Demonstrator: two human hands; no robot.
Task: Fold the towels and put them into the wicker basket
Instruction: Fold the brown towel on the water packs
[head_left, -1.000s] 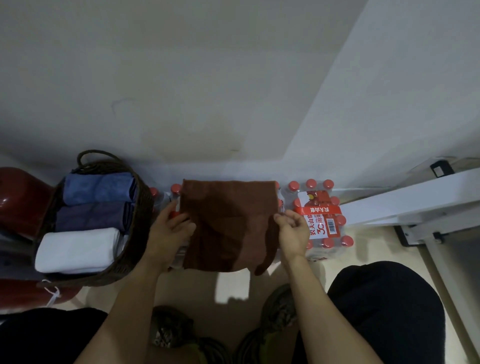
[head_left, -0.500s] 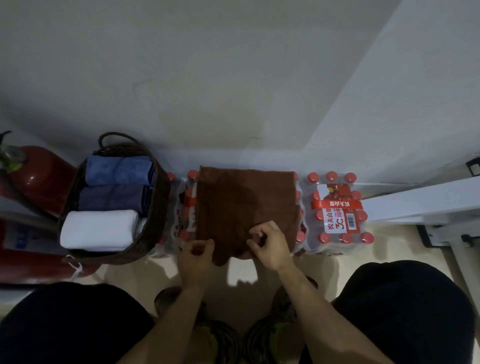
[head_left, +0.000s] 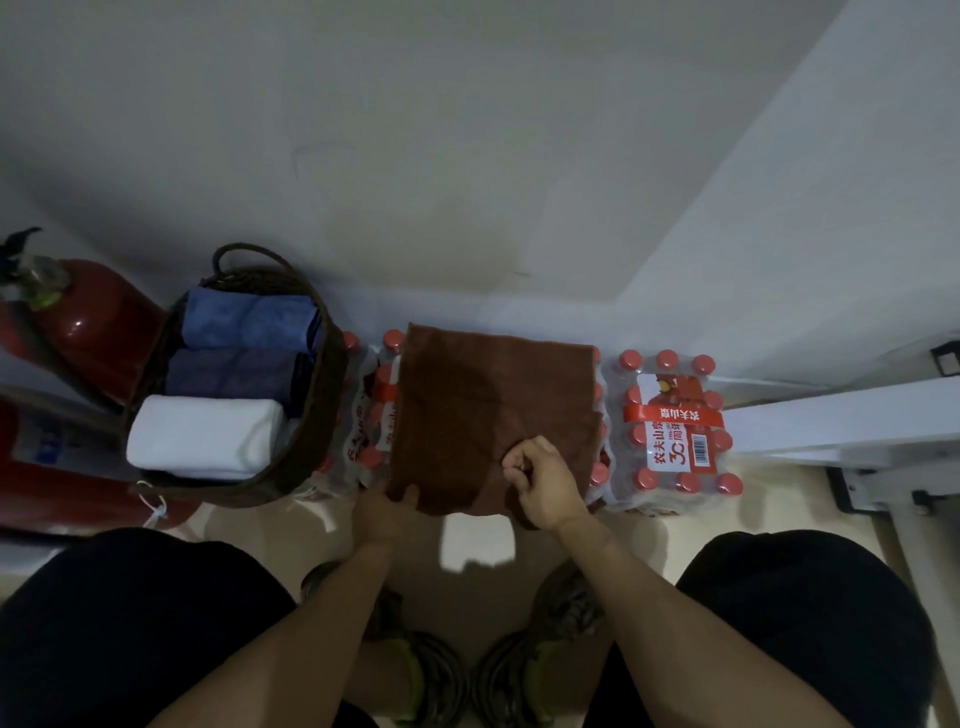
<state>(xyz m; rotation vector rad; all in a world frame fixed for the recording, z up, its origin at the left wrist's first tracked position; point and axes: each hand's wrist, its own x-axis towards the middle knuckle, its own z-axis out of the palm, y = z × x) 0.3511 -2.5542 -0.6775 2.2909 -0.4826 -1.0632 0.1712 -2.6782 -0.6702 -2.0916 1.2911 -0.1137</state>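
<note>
Presently on the working surface: one brown towel, spread flat over the caps of a shrink-wrapped bottle pack, its near edge overhanging the pack's front edge toward the floor.

Left hand: at the towel's near-left corner, thumb on top of the cloth and the fingers hidden beneath, so it appears to pinch that corner. Right hand: knuckles up near the middle of the near edge, fingers curled and seemingly gathering a bit of cloth; the exact grip cannot be told.

Wicker basket: just left of the pack, touching it. Contents: blue towel at the far end, purple towel in the middle, white towel at the near end, all rolled or folded.

Risks, as judged:
- The surface is a field of bottle caps and soft wrap, not a flat plane; a fold pressed there may crease unevenly or skew.
- The overhanging near edge could drag the towel off the front edge if either hand lets go.
- The two grips sit at unlike points, so the lifted edge may come up crooked.
- The basket looks nearly full; a bulky fold may not fit.

Surroundings: second bottle pack to the right, with a red label; red fire extinguisher beyond the basket; pale wall behind; white frame at right; light floor; the person's dark-clad knees and shoes below.
</note>
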